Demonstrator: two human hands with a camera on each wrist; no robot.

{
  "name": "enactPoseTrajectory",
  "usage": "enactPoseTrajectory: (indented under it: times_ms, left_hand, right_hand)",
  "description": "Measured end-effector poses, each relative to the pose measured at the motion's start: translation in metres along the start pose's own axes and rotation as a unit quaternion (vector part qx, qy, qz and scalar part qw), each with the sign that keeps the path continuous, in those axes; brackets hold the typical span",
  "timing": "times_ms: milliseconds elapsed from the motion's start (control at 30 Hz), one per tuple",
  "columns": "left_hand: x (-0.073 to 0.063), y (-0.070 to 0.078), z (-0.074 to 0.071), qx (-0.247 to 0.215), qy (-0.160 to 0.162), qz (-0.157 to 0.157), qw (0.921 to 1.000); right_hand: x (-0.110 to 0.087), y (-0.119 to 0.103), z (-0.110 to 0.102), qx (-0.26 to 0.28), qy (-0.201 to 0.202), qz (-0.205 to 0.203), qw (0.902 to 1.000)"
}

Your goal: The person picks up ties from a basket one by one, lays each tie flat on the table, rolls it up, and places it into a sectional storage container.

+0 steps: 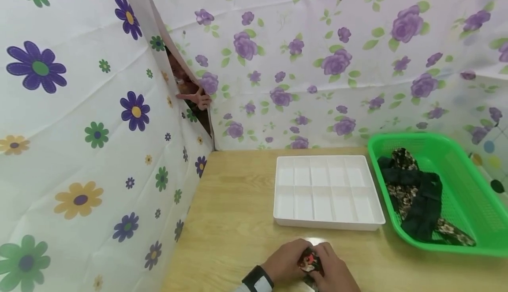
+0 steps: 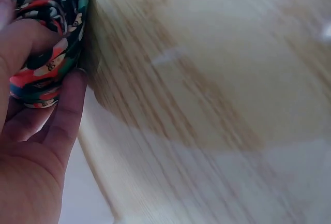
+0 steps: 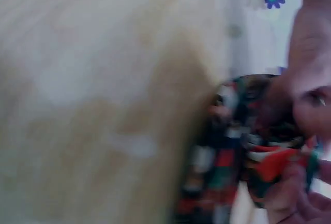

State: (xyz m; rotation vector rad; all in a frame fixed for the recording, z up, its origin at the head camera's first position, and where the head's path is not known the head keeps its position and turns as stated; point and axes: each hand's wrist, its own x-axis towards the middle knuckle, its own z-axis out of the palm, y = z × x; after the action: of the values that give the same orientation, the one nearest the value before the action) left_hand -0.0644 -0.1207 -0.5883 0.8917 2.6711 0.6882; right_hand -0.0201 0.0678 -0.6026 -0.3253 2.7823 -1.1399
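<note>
Above the near part of the table, both hands hold a rolled strip of patterned cloth in red, black, green and cream. My left hand, with a dark band at its wrist, curls round the roll from the left. From the other side my right hand pinches it. Coiled layers of the cloth roll show between thumb and fingers in the left wrist view. A flat length of the strip trails from the roll in the right wrist view, which is blurred.
A white divided tray lies beyond the hands on the wooden table. To its right stands a green basket with black and floral cloth pieces. Flowered sheets enclose the table; another person's hand shows at a gap.
</note>
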Motion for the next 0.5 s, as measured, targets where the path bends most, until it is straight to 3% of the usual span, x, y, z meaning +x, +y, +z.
enactPoseTrajectory:
  times_ms: [133,200,367,500]
  left_hand:
    - [-0.002,0.002,0.0,0.007,0.014,0.033,0.9993]
    - [-0.002,0.002,-0.001,0.01,0.024,0.041,0.9988]
    - [-0.002,0.002,-0.003,0.002,0.035,0.031,0.9989]
    - [-0.002,0.004,0.001,-0.011,0.046,0.008,0.9988]
  right_hand:
    - [-0.009,0.007,0.01,0.018,0.074,-0.018,0.997]
    - [-0.01,0.007,0.011,0.034,0.091,-0.005,0.9953]
    - [-0.003,-0.005,0.003,0.038,0.042,0.054,0.997]
    - [0.004,-0.008,-0.004,0.024,0.0,0.067,0.9975]
